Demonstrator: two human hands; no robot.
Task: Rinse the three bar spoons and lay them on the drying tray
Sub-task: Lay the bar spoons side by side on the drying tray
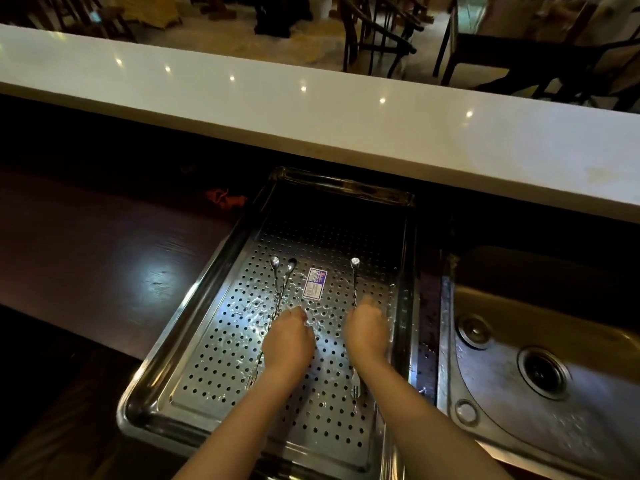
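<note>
All three bar spoons (354, 282) lie on the perforated drying tray (194, 341), the left hand (287, 336) curled over two handles and the right hand (367, 329) over one, so only letting go seems left.

There is one view, from the head camera, looking forward and steeply down from above the dark wooden counter (86, 265). It sits close over the perforated stainless steel drying tray (221, 344), which fills the lower middle. The steel sink (540, 386) lies at the right edge, the long white bar top (311, 109) crosses above, and dark chairs (377, 32) show beyond it.
</note>
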